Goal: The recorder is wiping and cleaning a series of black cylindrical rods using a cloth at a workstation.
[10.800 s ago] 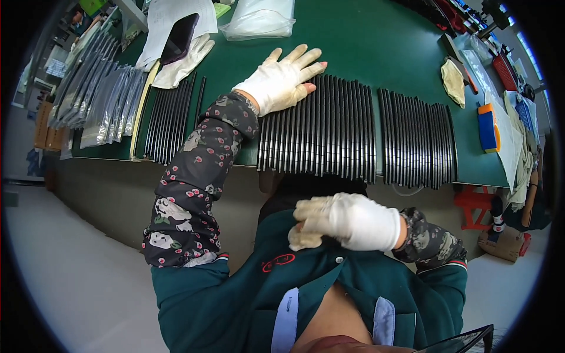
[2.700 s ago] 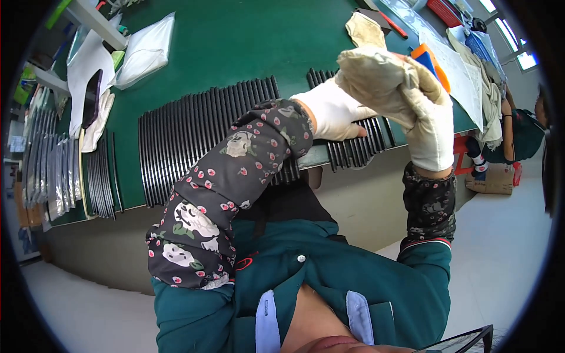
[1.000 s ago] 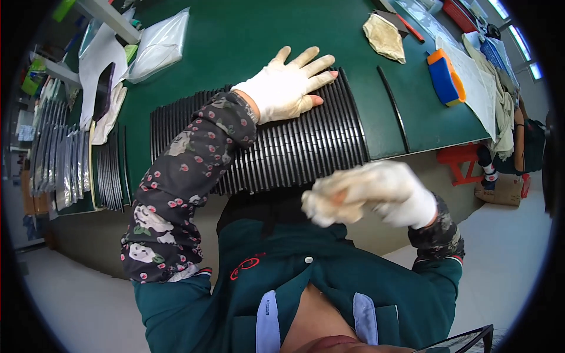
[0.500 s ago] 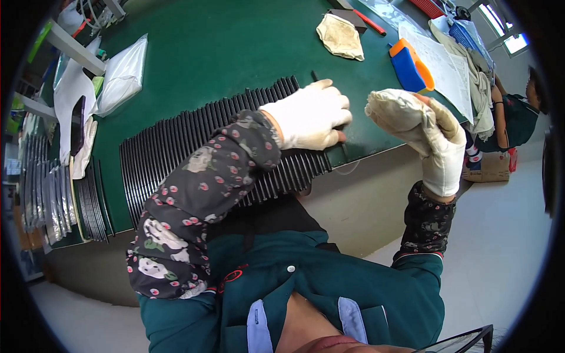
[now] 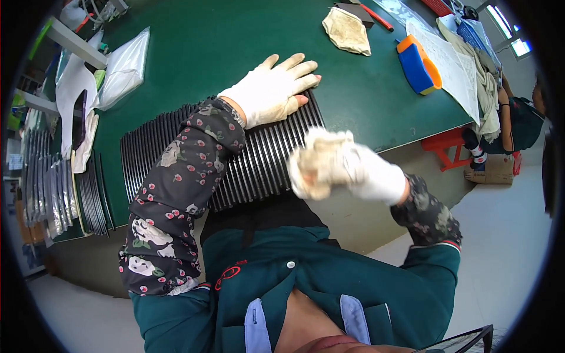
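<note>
A row of slim black rods lies side by side along the near edge of the green table. Across the far ends of the rods at the right of the row rests my left hand, in a white fingertip-less glove, palm down with its fingers stretched out. My right hand, gloved too, is closed on a crumpled off-white cloth over the right end of the row, by the table edge. Motion smears the cloth, and whether it touches the rods I cannot tell. My left sleeve hides part of the row.
A stained folded cloth, a red pen and a blue-orange holder sit far right beside papers. At left are a white plastic packet, a spare glove and more thin rods. Another person sits at right near a red stool.
My left hand has moved left and away from me, its fingers now spread on the rods. The right hand has swung left and down with the cloth. The rods' right ends now line up closer.
</note>
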### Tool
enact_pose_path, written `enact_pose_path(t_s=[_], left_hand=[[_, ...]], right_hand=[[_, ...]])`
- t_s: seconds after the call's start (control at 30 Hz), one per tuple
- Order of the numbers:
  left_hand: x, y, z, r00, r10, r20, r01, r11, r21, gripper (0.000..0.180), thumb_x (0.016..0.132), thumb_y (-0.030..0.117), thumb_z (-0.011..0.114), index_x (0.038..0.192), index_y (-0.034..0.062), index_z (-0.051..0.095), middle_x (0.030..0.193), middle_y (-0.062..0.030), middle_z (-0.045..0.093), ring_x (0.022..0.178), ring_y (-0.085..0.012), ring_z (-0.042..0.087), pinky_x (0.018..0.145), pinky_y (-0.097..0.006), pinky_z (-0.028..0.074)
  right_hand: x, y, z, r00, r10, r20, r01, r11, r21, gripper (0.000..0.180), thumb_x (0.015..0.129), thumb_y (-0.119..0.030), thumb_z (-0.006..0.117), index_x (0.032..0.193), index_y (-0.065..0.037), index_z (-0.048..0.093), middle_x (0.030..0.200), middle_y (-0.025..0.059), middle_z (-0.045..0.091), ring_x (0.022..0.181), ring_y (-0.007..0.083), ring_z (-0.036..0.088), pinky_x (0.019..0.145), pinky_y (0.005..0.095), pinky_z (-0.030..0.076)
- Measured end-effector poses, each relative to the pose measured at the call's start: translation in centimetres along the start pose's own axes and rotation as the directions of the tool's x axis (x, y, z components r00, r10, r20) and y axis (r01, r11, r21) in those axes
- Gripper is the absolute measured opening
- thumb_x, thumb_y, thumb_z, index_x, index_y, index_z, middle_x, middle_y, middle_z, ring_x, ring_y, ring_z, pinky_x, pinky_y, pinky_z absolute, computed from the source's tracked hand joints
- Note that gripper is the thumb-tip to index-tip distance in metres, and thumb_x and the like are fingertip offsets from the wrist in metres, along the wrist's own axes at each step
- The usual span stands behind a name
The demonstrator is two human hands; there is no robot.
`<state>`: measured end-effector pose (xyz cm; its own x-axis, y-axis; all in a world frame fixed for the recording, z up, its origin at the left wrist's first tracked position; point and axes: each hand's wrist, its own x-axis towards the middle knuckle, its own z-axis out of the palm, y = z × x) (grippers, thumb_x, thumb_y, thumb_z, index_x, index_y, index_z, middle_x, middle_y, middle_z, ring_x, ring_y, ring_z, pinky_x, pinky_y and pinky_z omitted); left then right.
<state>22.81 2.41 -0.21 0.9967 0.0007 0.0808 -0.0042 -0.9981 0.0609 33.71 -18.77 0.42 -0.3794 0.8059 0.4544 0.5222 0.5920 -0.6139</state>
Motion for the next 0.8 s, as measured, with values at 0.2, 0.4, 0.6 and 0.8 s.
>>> enact_pose_path(t_s=[0.2,0.4,0.6,0.8], left_hand=[[-0.4,-0.3,0.2,1.0,-0.022,-0.022,0.022,1.0,0.005,0.049,0.095,0.025,0.049,0.141,0.0138,0.039,0.149,-0.0088,0.034,0.141,-0.028,0.027,0.114,-0.049,0.024],[-0.3,-0.3,0.3,1.0,-0.016,-0.014,0.015,1.0,-0.017,0.049,0.095,0.024,0.049,0.142,0.0133,0.039,0.15,-0.0093,0.034,0.142,-0.0278,0.026,0.115,-0.049,0.022],[1.4,0.8,-0.2,1.0,0.003,-0.01,-0.003,1.0,-0.002,0.049,0.095,0.027,0.048,0.141,0.0128,0.04,0.149,-0.0098,0.035,0.141,-0.0283,0.027,0.114,-0.051,0.024],[3.1,0.8,2.0,0.989,0.049,-0.143,-0.039,0.997,0.069,0.047,0.094,0.03,0.049,0.138,0.0126,0.044,0.145,-0.007,0.04,0.139,-0.0251,0.031,0.11,-0.05,0.03]], right_hand=[[1.0,-3.2,-3.5,0.976,0.215,0.024,-0.212,0.929,0.304,0.035,0.079,0.007,0.058,0.11,-0.007,0.066,0.118,0.0107,0.066,0.104,0.027,0.065,0.091,0.0349,0.051],[0.5,0.6,0.1,0.987,0.14,0.079,-0.14,0.99,0.002,0.047,0.069,0.012,0.055,0.111,-0.009,0.061,0.123,0.0126,0.06,0.118,0.0311,0.056,0.098,0.0424,0.045],[-1.5,-4.7,-3.5,0.935,0.342,0.09,-0.345,0.83,0.438,0.034,0.081,0.011,0.055,0.107,-0.006,0.067,0.117,0.0142,0.065,0.108,0.0252,0.063,0.092,0.0335,0.05],[1.3,1.8,-2.1,0.953,0.252,-0.17,-0.267,0.961,-0.074,0.036,0.078,0.01,0.054,0.11,-0.003,0.064,0.117,0.0175,0.062,0.105,0.0323,0.061,0.095,0.0398,0.046]])
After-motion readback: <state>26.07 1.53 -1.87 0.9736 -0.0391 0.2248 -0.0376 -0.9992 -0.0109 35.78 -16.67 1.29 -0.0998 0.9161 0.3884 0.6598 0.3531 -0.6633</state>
